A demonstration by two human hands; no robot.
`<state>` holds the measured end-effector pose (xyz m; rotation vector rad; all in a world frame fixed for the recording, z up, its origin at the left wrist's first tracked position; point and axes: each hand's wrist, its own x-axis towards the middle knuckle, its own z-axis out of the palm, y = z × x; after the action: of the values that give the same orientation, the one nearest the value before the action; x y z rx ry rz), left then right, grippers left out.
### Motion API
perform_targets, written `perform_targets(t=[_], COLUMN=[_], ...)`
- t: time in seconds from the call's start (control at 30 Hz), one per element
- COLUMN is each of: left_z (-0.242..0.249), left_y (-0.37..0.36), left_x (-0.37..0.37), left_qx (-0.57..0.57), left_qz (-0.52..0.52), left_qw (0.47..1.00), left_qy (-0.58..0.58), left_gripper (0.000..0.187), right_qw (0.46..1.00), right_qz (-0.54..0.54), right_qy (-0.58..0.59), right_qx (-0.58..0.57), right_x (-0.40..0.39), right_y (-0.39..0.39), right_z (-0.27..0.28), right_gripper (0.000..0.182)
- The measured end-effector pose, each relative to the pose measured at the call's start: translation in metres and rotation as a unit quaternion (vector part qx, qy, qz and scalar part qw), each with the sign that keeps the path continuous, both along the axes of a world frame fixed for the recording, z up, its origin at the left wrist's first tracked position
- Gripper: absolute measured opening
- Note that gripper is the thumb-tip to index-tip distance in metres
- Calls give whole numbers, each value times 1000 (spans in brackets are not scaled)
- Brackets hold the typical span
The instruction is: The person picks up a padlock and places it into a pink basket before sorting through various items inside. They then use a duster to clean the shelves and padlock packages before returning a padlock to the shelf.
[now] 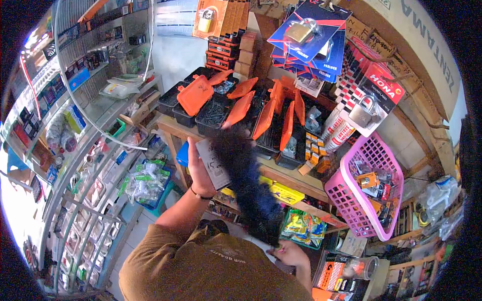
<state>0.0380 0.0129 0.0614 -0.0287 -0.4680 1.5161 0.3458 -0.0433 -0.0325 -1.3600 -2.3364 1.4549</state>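
Observation:
My left hand [200, 173], with a dark band at the wrist, holds a pale box [212, 163] with handwriting on it, in front of the shelf edge. A long, dark, fluffy duster [253, 198] runs diagonally from the black bins down to my right hand [292, 254], whose fingers are closed round its lower end. The duster's top is blurred, overlaps the box's right side and hides part of the bins. Black bins [211, 116] with raised orange lids [196, 95] stand on the wooden shelf [314, 186], just beyond the box.
Padlocks on blue cards [301, 31] hang above the bins. A pink basket [359, 188] of packets is on the right. Bagged goods [145, 181] and metal racks [93, 215] stand at the left. A green tray [304, 227] of packets sits under the shelf.

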Motion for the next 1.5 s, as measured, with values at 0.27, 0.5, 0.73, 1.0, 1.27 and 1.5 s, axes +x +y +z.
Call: perform_targets(t=[0.27, 0.5, 0.73, 1.0, 1.27, 1.5], left_z=[-7, -5, -11, -8, -23, -13], left_y=[4, -3, -7, -1, 8, 19], left_x=[-4, -1, -6, -1, -5, -11], left_qx=[-17, -26, 130, -44, 92, 97], left_qz=[-1, 75, -44, 21, -46, -17], left_qw=[999, 981, 990, 992, 994, 988], left_qy=[27, 176, 18, 119, 23, 120], left_gripper=[89, 76, 84, 85, 87, 78], right_qw=[996, 998, 984, 983, 971, 980], right_qz=[12, -17, -103, -124, -186, -180], right_qy=[12, 45, 86, 46, 50, 0], right_qx=[-85, -45, -116, -131, -140, -88], right_x=[9, -4, -4, 1, -9, -12], right_y=[4, -3, -6, -11, -16, -18], right_z=[-18, 9, -12, -2, -7, -12], right_gripper=[25, 29, 14, 14, 11, 9])
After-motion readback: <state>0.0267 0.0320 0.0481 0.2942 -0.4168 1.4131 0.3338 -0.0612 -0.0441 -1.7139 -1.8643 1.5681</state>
